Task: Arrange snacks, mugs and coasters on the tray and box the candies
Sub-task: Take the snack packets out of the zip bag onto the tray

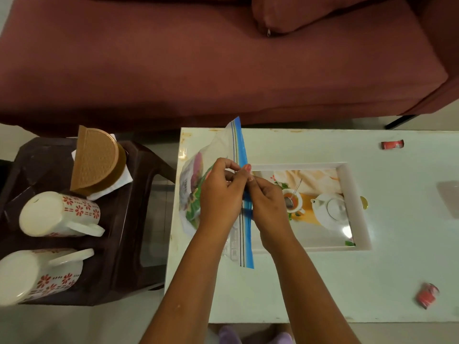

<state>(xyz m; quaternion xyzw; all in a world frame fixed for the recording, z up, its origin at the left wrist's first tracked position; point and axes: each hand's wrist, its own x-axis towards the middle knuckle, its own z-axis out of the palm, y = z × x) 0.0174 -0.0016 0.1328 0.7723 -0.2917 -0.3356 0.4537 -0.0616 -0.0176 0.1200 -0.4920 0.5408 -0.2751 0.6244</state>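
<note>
**Zip bag of snacks, held at the seal**

Zip bag [211, 170] — clear, blue zip strip, green-and-pink snack packet inside; lies on the white table [323, 281], partly over the left edge of the tray [352, 194]; left hand [218, 197] and right hand [268, 207] both pinch the strip near its middle, fingertips together, the bag's body left of the grip; two red candies [392, 144] [426, 295] loose on the table, well apart; two mugs [59, 214] [37, 274] and brown coasters [95, 160] on the dark stool [129, 244] beside it.

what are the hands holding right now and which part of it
Both hands, left and right, pinch the zip bag at its blue seal strip.
</note>
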